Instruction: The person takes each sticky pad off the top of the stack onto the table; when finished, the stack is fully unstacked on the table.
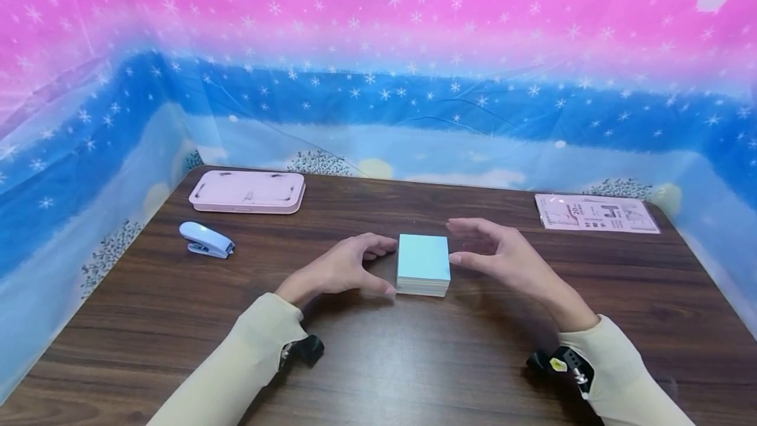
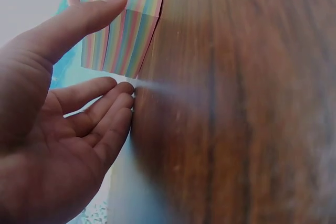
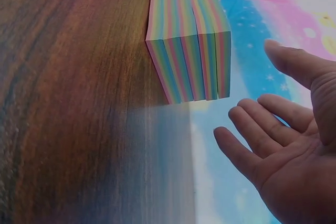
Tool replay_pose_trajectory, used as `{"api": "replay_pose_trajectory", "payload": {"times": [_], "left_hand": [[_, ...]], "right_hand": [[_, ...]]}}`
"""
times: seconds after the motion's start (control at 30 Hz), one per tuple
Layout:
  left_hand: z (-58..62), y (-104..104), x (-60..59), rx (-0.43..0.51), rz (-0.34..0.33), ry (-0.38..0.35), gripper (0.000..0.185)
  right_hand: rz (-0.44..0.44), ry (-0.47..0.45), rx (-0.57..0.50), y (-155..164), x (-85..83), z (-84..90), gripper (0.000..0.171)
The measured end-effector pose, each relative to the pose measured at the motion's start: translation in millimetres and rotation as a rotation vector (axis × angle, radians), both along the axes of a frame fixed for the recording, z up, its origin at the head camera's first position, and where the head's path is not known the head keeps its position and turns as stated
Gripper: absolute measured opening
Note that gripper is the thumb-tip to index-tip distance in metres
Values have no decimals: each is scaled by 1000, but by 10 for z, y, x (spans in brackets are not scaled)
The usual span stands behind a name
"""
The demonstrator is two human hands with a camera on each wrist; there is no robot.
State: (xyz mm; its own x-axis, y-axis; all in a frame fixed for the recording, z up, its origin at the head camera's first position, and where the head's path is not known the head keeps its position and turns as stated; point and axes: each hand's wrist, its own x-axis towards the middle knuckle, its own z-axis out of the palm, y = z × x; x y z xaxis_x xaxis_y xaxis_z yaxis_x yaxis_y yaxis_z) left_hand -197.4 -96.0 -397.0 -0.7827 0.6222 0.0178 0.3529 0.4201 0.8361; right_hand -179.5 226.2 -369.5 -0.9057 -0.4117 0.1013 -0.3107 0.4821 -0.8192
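Note:
A thick square block of note paper [image 1: 422, 261] with a pale blue top sheet and rainbow-striped sides sits on the middle of the dark wooden table [image 1: 414, 360]. My left hand [image 1: 381, 268] is at its left side with relaxed fingers. In the left wrist view the left hand [image 2: 79, 51] has its thumb lying along the block [image 2: 126, 30] while the other fingers stay apart from it. My right hand [image 1: 458, 242] hovers at the right side, fingers spread. The right wrist view shows a gap between the right hand [image 3: 265, 74] and the block [image 3: 189, 45].
A flat pink case [image 1: 247, 190] lies at the table's back left, with a light blue stapler [image 1: 206, 240] in front of it. A pink printed packet [image 1: 596, 213] lies at the back right. A pink and blue starry cloth [image 1: 378, 84] walls the table.

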Motion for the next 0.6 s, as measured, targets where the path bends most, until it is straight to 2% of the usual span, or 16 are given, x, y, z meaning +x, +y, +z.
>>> {"api": "replay_pose_trajectory", "payload": {"times": [0.6], "left_hand": [[1,97,-10,-72,44,10,84]], "right_hand": [[25,14,81,-3,0,-44,62]]}}
